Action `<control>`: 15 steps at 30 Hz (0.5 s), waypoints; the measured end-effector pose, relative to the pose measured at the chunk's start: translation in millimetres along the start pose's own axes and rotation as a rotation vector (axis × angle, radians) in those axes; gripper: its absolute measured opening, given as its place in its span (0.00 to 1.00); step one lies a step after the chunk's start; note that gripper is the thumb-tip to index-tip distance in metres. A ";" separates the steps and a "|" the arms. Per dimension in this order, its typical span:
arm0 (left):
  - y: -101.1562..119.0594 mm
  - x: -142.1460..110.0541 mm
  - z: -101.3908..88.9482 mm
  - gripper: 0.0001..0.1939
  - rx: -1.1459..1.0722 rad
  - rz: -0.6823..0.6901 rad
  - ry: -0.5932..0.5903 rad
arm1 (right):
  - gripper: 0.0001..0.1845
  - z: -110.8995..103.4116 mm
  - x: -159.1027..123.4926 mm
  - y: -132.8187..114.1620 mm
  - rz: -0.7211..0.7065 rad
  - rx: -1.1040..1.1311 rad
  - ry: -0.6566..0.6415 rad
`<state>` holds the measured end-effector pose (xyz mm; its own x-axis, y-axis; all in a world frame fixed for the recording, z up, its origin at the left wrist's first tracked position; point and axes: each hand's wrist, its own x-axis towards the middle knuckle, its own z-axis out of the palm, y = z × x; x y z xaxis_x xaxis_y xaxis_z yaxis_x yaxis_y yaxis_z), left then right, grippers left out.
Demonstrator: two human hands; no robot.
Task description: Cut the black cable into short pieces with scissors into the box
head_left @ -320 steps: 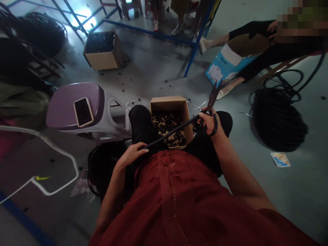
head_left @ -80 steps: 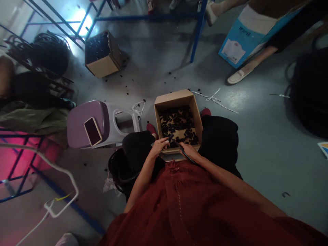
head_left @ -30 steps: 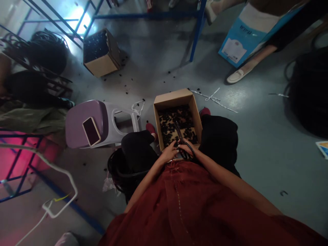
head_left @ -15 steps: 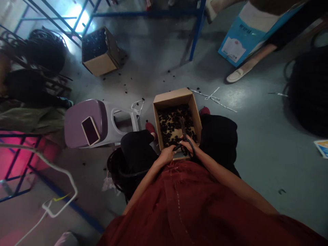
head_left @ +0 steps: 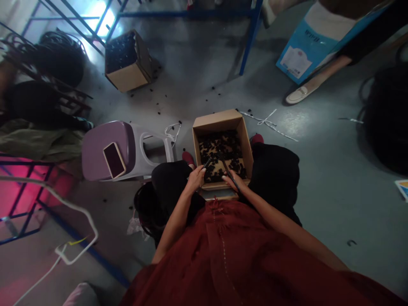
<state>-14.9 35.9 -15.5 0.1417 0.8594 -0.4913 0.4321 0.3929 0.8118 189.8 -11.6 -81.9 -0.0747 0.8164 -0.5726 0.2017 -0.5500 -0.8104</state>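
In the head view, an open cardboard box (head_left: 219,120) stands on the floor between my knees, with many small black pieces (head_left: 231,138) scattered over its bottom. Over the box's near left edge, my left hand (head_left: 195,178) is closed on a thin black piece (head_left: 207,162) that points into the box. My right hand (head_left: 236,180), at the near right side, is wrapped round dark scissors (head_left: 227,168) whose blades point forward over the box. A gap separates the two hands. Whether the blades are parted is too dark to tell.
A purple-topped stool (head_left: 95,144) with a phone (head_left: 114,160) on it stands left. Another box (head_left: 126,78) of black pieces is ahead. White cord (head_left: 266,122) lies on the floor. Blue frame legs (head_left: 248,46), a blue box (head_left: 298,55) and another person's foot (head_left: 296,95) are beyond.
My left hand has moved left and forward, away from the scissors, with the black piece in it. My right hand stays near the same spot, while the scissors have tilted leftward.
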 end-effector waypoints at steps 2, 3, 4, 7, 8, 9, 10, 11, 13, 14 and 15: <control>-2.1 4.0 -6.3 0.22 -0.099 -0.046 -0.030 | 0.19 2.4 -1.8 0.7 -0.039 -0.118 -0.040; -3.2 5.2 -8.0 0.23 -0.145 -0.068 -0.058 | 0.19 3.1 -2.9 0.4 -0.060 -0.169 -0.056; -4.2 6.0 -9.2 0.23 -0.188 -0.086 -0.088 | 0.19 3.4 -4.2 -0.3 -0.076 -0.212 -0.072; -6.3 7.6 -10.9 0.24 -0.271 -0.109 -0.166 | 0.19 3.1 -7.8 -3.9 -0.107 -0.294 -0.113; -6.7 8.1 -11.1 0.24 -0.283 -0.110 -0.179 | 0.19 2.8 -8.8 -5.0 -0.119 -0.310 -0.123; -7.0 8.6 -11.3 0.24 -0.289 -0.114 -0.186 | 0.19 2.6 -9.8 -6.0 -0.131 -0.324 -0.131; -7.2 9.2 -11.3 0.24 -0.293 -0.117 -0.192 | 0.19 2.4 -10.6 -6.7 -0.141 -0.337 -0.138; -7.4 9.9 -11.2 0.24 -0.294 -0.119 -0.196 | 0.20 2.3 -11.3 -7.2 -0.151 -0.349 -0.149; -7.5 11.0 -10.5 0.24 -0.289 -0.119 -0.204 | 0.20 2.1 -12.2 -7.6 -0.169 -0.359 -0.178; -7.7 11.4 -10.1 0.24 -0.285 -0.120 -0.210 | 0.20 2.0 -12.3 -7.6 -0.177 -0.359 -0.195; -7.9 11.8 -9.5 0.24 -0.281 -0.123 -0.216 | 0.20 1.9 -12.3 -7.6 -0.184 -0.357 -0.208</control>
<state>-25.1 46.0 -24.7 0.3021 0.7229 -0.6214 0.2001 0.5893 0.7828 187.3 -17.8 -69.0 -0.3283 0.8222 -0.4650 0.4879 -0.2738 -0.8288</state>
